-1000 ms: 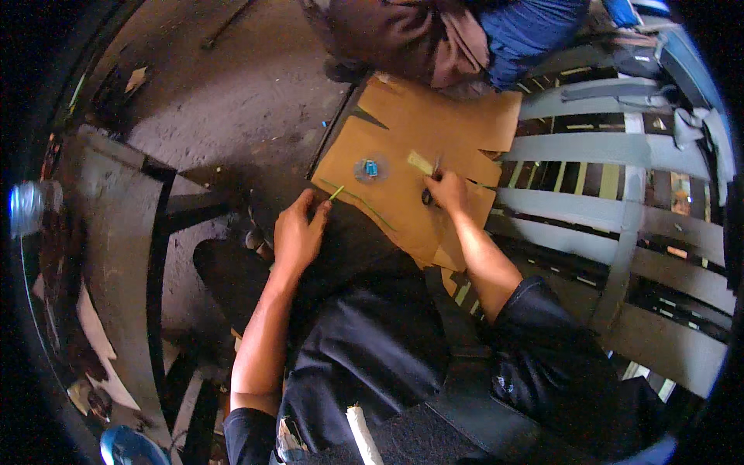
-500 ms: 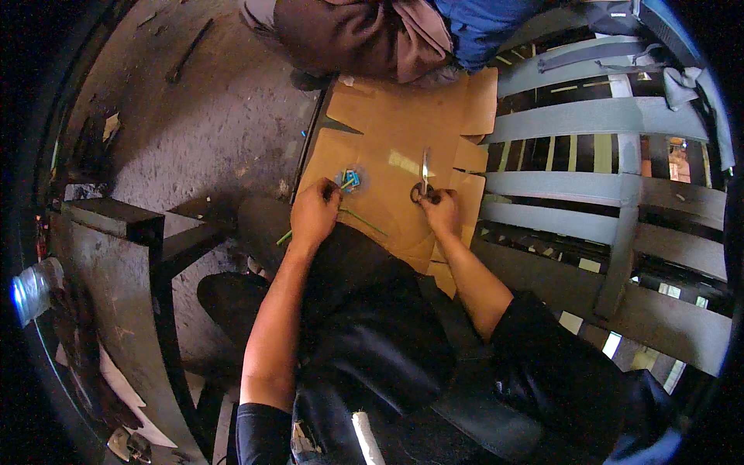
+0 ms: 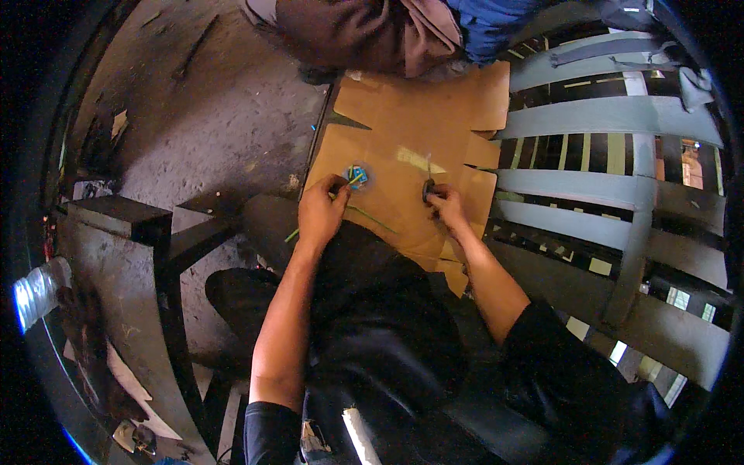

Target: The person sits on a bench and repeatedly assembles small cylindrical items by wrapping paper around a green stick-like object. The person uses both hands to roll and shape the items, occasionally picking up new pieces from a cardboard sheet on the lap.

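Over the cardboard, my left hand (image 3: 322, 211) is pinched closed on a thin yellow-green strip (image 3: 354, 180); its middle is hidden by the hand. Small blue pieces (image 3: 359, 174) lie in what looks like a clear round holder just beyond those fingertips. Another thin green strip (image 3: 375, 220) rests on the cardboard near my lap. My right hand (image 3: 449, 208) grips dark-handled scissors (image 3: 428, 188), their blades pointing away from me. Whether the blades are spread is too blurred to tell.
The flattened cardboard (image 3: 434, 116) lies before me beside a grey slatted bench (image 3: 573, 186). A person in brown clothing (image 3: 356, 35) sits at its far end. Left stand a dark metal frame (image 3: 116, 221) and a clear plastic bottle (image 3: 43, 291).
The view has shifted slightly, so most things appear a little further right. The scissors have turned, with their blades showing less. My left hand still pinches the strip.
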Available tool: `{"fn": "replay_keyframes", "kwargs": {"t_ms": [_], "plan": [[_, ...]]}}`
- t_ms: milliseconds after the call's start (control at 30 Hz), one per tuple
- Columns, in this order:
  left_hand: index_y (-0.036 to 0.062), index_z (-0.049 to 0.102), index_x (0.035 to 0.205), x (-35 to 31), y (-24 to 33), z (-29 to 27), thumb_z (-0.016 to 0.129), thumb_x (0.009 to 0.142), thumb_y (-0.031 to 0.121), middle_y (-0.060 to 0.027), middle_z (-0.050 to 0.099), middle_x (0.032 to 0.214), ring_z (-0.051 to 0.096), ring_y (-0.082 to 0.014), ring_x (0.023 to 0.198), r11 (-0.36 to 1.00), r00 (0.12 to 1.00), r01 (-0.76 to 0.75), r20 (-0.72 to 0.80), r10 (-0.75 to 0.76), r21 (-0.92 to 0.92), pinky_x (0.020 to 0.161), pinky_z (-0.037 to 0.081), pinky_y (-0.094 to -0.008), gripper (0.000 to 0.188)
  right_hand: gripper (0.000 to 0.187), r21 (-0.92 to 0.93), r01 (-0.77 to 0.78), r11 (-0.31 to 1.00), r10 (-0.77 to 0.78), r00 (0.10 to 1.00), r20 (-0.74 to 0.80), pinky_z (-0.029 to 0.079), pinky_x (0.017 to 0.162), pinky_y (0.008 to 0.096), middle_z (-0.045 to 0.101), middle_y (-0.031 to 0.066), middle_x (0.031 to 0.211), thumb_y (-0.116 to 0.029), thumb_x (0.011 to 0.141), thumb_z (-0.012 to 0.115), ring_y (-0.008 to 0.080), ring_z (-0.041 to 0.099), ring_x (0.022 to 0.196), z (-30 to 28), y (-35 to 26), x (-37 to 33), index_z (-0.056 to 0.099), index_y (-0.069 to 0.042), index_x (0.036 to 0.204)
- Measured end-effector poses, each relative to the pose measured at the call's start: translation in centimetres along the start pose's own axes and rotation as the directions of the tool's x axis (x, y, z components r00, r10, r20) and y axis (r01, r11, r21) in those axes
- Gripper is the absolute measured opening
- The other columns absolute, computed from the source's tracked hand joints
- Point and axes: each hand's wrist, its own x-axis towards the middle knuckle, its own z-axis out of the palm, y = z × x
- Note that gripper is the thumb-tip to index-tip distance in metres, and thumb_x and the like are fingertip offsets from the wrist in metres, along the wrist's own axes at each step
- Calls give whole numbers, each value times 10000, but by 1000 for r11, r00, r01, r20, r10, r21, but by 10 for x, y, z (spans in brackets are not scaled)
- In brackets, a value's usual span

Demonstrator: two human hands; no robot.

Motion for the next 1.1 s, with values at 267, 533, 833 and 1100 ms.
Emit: {"fn": "replay_keyframes", "kwargs": {"t_ms": [267, 533, 833, 1100], "plan": [[24, 736, 1002, 4, -1, -3, 673, 892, 232, -132, 740, 893, 703, -250, 797, 996, 995, 89, 50, -88, -24, 761, 535, -362, 243, 368, 103, 80, 991, -125, 809, 574, 484, 636, 301, 634, 39, 873, -310, 856, 754, 134, 613, 786, 44, -32, -36, 625, -45, 1075], [-12, 731, 992, 3, 1, 0, 677, 895, 201, -131, 738, 867, 694, -212, 776, 982, 977, 170, 139, -159, -77, 740, 530, -340, 240, 397, 80, 104, 991, -131, 773, 621, 448, 634, 291, 612, 41, 840, -394, 859, 754, 119, 563, 751, 43, -71, -45, 625, -53, 1015], [-32, 730, 974, 6, 2, 2, 693, 890, 203, -129, 738, 838, 696, -215, 751, 985, 980, 155, 138, -144, -70, 718, 532, -344, 252, 378, 133, 250, 959, -279, 759, 588, 460, 697, 301, 612, 31, 819, -397, 921, 702, 127, 561, 791, 62, -48, -23, 626, -36, 999], [-36, 730, 954, 6, 4, 1, 682, 870, 237, -209, 724, 892, 713, -329, 853, 978, 968, 207, 152, -202, -18, 775, 531, -400, 290, 332, 122, 178, 976, -216, 792, 571, 400, 506, 292, 552, 3, 725, -383, 961, 656, 104, 512, 604, 66, -58, -34, 611, -55, 975]]}}
